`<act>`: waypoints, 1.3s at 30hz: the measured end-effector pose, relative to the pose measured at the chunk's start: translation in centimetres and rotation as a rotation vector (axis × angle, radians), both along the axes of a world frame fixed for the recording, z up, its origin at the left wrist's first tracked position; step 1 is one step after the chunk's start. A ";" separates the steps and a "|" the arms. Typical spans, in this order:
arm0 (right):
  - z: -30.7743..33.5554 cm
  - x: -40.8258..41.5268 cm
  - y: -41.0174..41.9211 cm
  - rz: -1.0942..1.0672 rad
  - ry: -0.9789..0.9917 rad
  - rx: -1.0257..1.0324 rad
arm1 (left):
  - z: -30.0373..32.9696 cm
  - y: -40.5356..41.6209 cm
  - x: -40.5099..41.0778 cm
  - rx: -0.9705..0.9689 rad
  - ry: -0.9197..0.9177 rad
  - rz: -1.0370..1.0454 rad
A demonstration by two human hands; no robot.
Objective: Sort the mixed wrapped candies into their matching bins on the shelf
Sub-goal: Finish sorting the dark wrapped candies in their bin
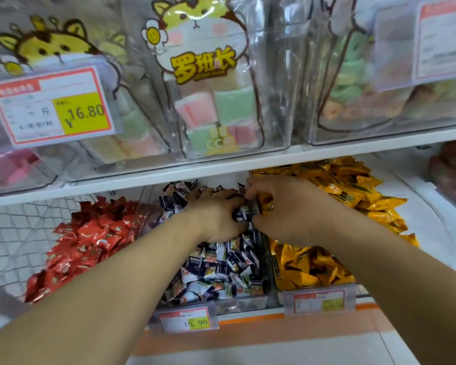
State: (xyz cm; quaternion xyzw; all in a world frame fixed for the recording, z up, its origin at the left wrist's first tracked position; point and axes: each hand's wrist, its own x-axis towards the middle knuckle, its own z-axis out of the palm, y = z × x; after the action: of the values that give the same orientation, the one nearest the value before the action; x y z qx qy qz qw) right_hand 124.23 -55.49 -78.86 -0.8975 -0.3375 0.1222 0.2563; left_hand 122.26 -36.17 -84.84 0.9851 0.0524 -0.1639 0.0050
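While both arms reach in, 2 hands — left [217, 216], right [284, 206] — pinch navy-and-white candies [221, 267] at the divider [266, 248].

Left hand [216, 214], right hand [282, 206] curled, touching

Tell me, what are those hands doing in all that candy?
A person is sorting wrapped candies on a shop shelf. Both hands are at the divider between the middle bin of dark blue and white candies and the yellow candies on the right. The left hand rests on the blue pile, curled around a few pieces. The right hand pinches something small at the divider. Red candies lie untouched on the left.
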 end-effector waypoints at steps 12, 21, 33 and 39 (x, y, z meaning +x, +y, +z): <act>0.1 -0.3 -0.4 -0.029 0.033 0.011 | 1.9 0.1 -4.5 0.018 0.151 -0.061; 0.4 -0.6 -0.1 0.005 -0.014 -0.026 | 1.8 0.4 -6.3 -0.100 0.045 -0.072; -0.4 -0.3 0.1 -0.016 -0.019 0.012 | 0.4 1.8 -1.1 -0.023 0.019 0.056; -0.6 -0.1 0.0 -0.006 -0.036 0.008 | 1.3 2.8 -3.4 -0.046 0.123 0.018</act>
State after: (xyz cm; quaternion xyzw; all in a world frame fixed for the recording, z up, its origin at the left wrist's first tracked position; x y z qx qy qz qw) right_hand 124.10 -55.45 -79.47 -0.8996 -0.3396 0.1040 0.2540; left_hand 118.82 -33.40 -83.58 0.9722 0.0576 -0.2253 0.0257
